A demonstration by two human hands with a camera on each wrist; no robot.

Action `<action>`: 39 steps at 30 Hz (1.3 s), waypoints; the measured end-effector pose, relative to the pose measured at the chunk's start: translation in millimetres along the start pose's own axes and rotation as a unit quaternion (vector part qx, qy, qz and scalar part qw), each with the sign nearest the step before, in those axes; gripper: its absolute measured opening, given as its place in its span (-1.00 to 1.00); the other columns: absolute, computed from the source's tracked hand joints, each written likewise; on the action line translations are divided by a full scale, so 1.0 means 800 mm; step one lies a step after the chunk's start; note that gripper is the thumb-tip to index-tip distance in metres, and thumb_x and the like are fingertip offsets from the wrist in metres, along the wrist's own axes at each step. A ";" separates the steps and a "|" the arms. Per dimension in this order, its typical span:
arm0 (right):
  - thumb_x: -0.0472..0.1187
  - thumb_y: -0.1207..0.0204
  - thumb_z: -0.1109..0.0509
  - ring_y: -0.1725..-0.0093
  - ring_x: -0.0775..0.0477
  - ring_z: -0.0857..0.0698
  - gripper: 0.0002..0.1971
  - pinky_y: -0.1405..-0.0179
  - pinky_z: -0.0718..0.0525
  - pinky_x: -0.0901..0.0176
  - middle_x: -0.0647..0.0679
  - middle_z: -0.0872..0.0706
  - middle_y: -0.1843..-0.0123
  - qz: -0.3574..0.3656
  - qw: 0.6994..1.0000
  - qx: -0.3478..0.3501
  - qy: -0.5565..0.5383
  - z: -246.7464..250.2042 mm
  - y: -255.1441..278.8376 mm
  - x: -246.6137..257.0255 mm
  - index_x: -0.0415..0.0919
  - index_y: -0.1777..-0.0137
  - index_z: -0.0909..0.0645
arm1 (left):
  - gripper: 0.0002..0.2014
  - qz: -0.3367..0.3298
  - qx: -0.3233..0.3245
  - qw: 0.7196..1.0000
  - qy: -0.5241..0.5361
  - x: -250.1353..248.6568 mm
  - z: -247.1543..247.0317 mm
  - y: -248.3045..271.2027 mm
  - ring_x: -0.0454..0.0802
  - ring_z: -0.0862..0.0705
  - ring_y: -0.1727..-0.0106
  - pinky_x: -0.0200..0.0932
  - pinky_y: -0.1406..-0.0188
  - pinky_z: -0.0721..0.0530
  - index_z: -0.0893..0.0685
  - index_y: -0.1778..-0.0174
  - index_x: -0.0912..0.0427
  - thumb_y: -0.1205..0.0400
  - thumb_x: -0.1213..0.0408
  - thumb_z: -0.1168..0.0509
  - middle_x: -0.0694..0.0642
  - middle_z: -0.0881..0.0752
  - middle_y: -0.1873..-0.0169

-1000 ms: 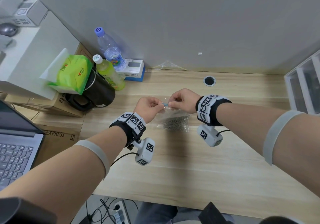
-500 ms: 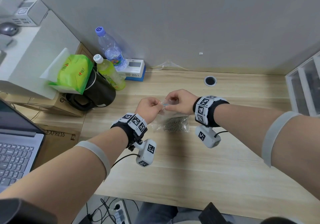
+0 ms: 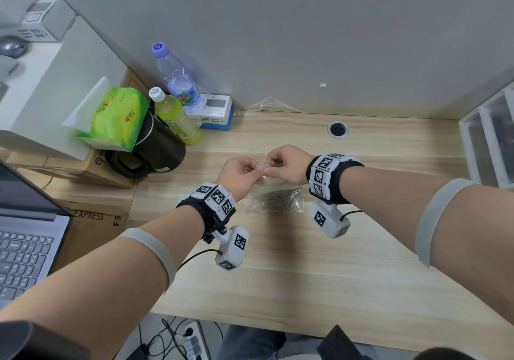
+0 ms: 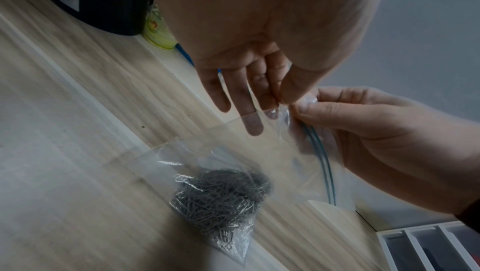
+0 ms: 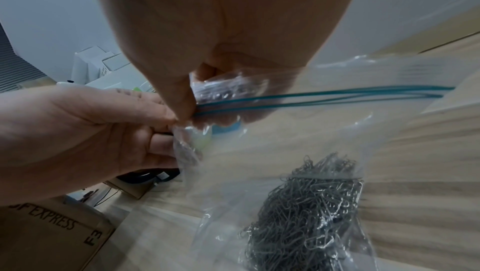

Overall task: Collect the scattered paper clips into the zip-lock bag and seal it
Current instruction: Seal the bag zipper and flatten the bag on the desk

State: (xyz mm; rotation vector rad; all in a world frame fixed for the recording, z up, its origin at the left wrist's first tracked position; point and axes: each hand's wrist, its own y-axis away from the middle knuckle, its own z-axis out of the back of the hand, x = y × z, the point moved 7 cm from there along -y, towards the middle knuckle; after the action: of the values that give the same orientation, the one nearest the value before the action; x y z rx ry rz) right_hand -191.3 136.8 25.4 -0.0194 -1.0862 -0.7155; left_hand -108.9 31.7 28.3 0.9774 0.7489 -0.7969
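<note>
A clear zip-lock bag (image 3: 278, 190) (image 4: 283, 162) (image 5: 298, 146) hangs above the wooden desk (image 3: 306, 262) with its bottom resting on it. A heap of grey paper clips (image 3: 282, 199) (image 4: 221, 195) (image 5: 306, 203) fills its lower end. My left hand (image 3: 242, 173) (image 4: 259, 94) and right hand (image 3: 283, 165) (image 5: 187, 99) both pinch the bag's top at one corner, thumbs almost touching. The blue zip strip (image 4: 322, 162) (image 5: 324, 96) runs away from the pinch with its two lines still slightly apart.
At the back left stand a black kettle (image 3: 155, 148), a green drink bottle (image 3: 175, 120), a water bottle (image 3: 178, 81) and a green tissue pack (image 3: 116, 117). A laptop (image 3: 25, 237) lies at the left, white drawers (image 3: 489, 142) at the right, a cable hole (image 3: 338, 129) behind.
Both hands have stayed at the bag's top; the right hand has slid a little left towards the left hand along the zip. The bag has barely shifted.
</note>
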 end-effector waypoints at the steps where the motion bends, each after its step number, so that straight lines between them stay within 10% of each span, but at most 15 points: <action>1: -0.20 -0.53 -0.46 0.26 0.02 -0.53 -0.80 0.07 -0.61 0.08 -0.07 -0.60 0.27 -0.001 1.000 0.002 0.007 0.000 0.000 0.001 -0.39 0.09 -0.68 | -0.85 0.001 0.000 1.000 -0.002 0.000 0.000 0.000 0.15 -0.81 0.17 -0.17 0.09 -0.66 -0.64 0.28 0.19 -0.60 0.42 -0.41 0.27 -0.80 0.33; 14: -0.21 -0.49 -0.44 0.29 0.04 -0.55 -0.83 0.08 -0.61 0.09 0.13 -0.58 0.37 -0.013 0.998 0.006 0.066 0.010 0.004 0.000 -0.01 0.31 -0.61 | -0.81 0.002 -0.017 1.000 -0.017 0.005 0.006 -0.003 0.16 -0.80 0.21 0.03 -0.01 -0.69 -0.58 0.27 0.13 -0.61 0.47 -0.34 0.18 -0.71 0.33; 21: -0.14 -0.49 -0.47 0.21 0.03 -0.63 -0.95 0.04 -0.64 0.13 0.08 -0.67 0.27 -0.012 0.997 0.024 0.071 0.007 0.009 0.000 -0.06 0.18 -0.68 | -0.84 -0.040 0.027 0.999 -0.026 -0.003 0.001 0.002 -0.18 -0.67 0.38 -0.42 0.26 -0.61 -0.71 0.24 0.18 -0.61 0.49 -0.41 0.16 -0.71 0.36; 39: -0.13 -0.50 -0.45 0.10 -0.07 -0.69 -0.92 -0.04 -0.71 0.00 0.07 -0.69 0.22 -0.027 0.993 0.019 0.117 0.019 0.015 -0.016 0.00 0.21 -0.63 | -0.86 -0.028 0.010 0.999 -0.036 0.009 0.005 -0.002 0.09 -0.53 0.29 -0.11 0.23 -0.48 -0.66 0.23 0.20 -0.64 0.43 -0.38 0.19 -0.63 0.30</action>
State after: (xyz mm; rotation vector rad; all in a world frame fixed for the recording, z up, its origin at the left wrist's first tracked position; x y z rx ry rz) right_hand -200.6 158.7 26.3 0.1241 -0.8777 -0.7252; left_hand -106.0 25.5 23.1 0.9433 0.7099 -0.8863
